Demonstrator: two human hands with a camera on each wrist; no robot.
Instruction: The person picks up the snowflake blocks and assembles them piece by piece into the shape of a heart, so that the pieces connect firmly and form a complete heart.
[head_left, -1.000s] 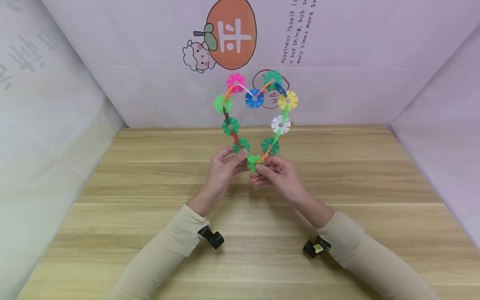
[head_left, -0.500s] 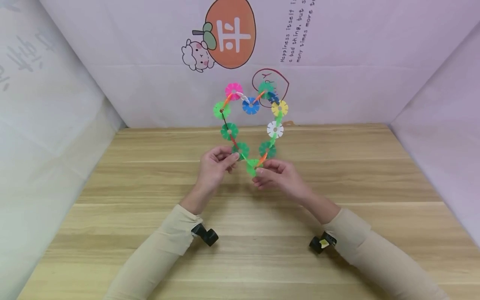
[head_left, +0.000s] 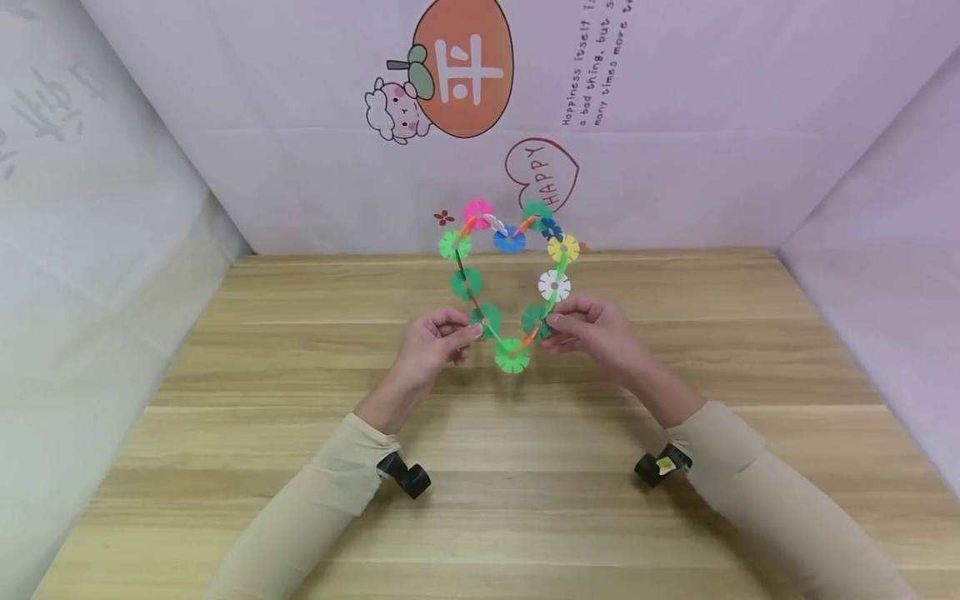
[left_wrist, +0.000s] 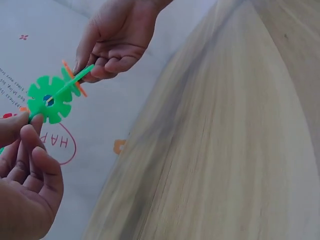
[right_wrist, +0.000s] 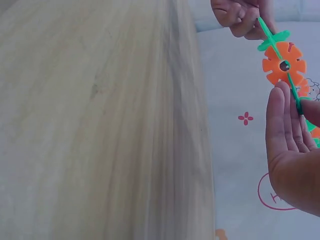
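A heart-shaped ring of notched plastic snowflake discs [head_left: 512, 364] is held up above the table in the head view. It mixes pink, blue, yellow, white, orange and green discs, with a light green one at the bottom tip. My left hand [head_left: 426, 348] pinches the dark green disc [head_left: 486, 320] on the lower left side. On the lower right, my right hand [head_left: 600, 335] pinches another dark green disc [head_left: 535, 322] between thumb and fingers. An orange disc [right_wrist: 290, 64] shows edge-linked to green ones in the right wrist view.
The wooden table [head_left: 480, 500] spreads under both arms. A white cloth backdrop [head_left: 315, 167] with printed drawings rises behind its far edge, and cloth walls stand at both sides. Black wrist cameras [head_left: 408, 478] are strapped to the sleeves.
The disc heart has come down and tilted back. My right hand has left the bottom disc and taken the lower right dark green one. The left hand has shifted slightly left and down.
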